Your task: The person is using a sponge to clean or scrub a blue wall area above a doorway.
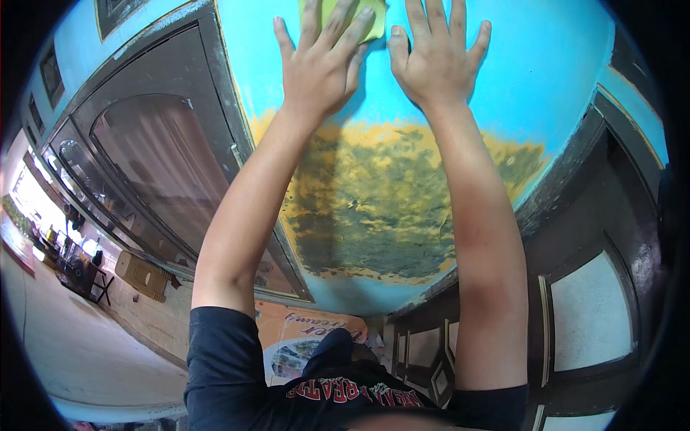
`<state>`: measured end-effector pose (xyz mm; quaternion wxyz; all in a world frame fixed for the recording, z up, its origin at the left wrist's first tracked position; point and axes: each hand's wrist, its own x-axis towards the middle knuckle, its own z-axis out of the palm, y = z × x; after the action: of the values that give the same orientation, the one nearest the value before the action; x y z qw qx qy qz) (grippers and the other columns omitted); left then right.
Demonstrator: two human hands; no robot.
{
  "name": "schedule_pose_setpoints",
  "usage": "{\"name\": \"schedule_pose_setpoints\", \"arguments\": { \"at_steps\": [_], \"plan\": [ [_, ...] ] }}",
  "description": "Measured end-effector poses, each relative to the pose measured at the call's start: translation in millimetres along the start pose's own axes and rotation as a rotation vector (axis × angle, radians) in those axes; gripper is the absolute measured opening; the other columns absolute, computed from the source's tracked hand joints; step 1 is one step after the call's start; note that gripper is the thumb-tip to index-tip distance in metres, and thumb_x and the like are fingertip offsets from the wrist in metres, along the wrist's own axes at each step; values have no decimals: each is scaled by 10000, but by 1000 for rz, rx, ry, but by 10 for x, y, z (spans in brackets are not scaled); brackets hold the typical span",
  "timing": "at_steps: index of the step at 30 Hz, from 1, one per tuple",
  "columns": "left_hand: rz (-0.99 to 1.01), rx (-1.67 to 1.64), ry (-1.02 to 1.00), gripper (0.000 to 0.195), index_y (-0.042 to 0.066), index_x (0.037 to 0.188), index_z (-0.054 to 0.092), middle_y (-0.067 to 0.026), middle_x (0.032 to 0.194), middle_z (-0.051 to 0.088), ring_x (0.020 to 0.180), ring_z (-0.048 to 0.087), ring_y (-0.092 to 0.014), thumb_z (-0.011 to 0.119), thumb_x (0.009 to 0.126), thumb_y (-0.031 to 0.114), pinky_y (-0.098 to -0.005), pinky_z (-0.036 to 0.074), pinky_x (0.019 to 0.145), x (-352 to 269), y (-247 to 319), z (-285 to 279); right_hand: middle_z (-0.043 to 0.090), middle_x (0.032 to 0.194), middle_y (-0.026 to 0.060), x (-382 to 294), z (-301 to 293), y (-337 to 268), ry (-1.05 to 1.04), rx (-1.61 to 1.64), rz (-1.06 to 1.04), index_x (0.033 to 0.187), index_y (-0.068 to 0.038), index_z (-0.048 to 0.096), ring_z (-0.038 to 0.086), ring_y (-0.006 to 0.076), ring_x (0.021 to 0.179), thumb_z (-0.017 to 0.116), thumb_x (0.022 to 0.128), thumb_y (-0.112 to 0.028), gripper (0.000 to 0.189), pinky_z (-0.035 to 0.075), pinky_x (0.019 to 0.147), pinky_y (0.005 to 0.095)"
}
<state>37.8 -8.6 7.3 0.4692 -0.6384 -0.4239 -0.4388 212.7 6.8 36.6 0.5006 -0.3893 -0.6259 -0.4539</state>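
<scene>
My left hand [321,75] lies flat with spread fingers over a yellow-green sheet [377,24], holding it against a bright blue painted wall [528,70]. Whether the sheet is sandpaper or cloth cannot be told. Its upper part runs out of the picture. To its right, my right hand [437,70] rests palm-down on the bare blue paint, fingers apart and nothing in it. Some of its fingertips are cut off by the top edge. Below both hands the wall has a rough patch [372,199] of worn ochre and dark, stained surface.
A dark wooden door frame with a curtained glass panel [156,145] flanks the wall on the left. Another dark door [587,204] with pale panels stands right. Printed orange sheeting [285,323] lies below. A tan plastic stool [141,275] is on the floor far left.
</scene>
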Motion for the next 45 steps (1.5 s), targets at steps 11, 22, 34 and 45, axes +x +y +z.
{"name": "schedule_pose_setpoints", "arguments": {
  "at_steps": [11, 22, 34, 45],
  "plan": [
    [257, -451, 529, 564, 164, 1524, 516, -69, 1665, 359, 1571, 196, -400, 578, 964, 167, -664, 31, 1217, -50, -343, 450, 306, 1683, 66, 26, -24, -124, -14, 38, 17, 1562, -173, 443, 240, 334, 1558, 552, 924, -367, 675, 127, 1233, 639],
    [63, 32, 296, 518, 226, 1501, 547, -40, 1634, 411, 1562, 239, -362, 576, 984, 213, -664, 111, 1208, -194, -255, 175, 312, 1679, 63, 34, -76, -58, -94, -6, 43, 1557, -171, 451, 243, 340, 1556, 561, 932, -361, 663, 156, 1217, 659],
    [-7, -88, 126, 507, 225, 1508, 538, -45, 1622, 430, 1556, 254, -357, 563, 1001, 222, -618, 124, 1228, -220, -528, -70, 324, 1675, 71, 46, -103, -77, -101, 26, 60, 1546, -175, 462, 249, 347, 1553, 561, 916, -356, 663, 139, 1218, 662],
    [43, -91, 187, 472, 228, 1512, 530, -48, 1619, 433, 1547, 279, -355, 522, 1041, 202, -584, 177, 1233, -196, -778, -114, 336, 1671, 63, 16, -57, -47, -11, 21, 22, 1541, -180, 471, 255, 337, 1555, 579, 909, -360, 666, 142, 1219, 659]
  ]
}}
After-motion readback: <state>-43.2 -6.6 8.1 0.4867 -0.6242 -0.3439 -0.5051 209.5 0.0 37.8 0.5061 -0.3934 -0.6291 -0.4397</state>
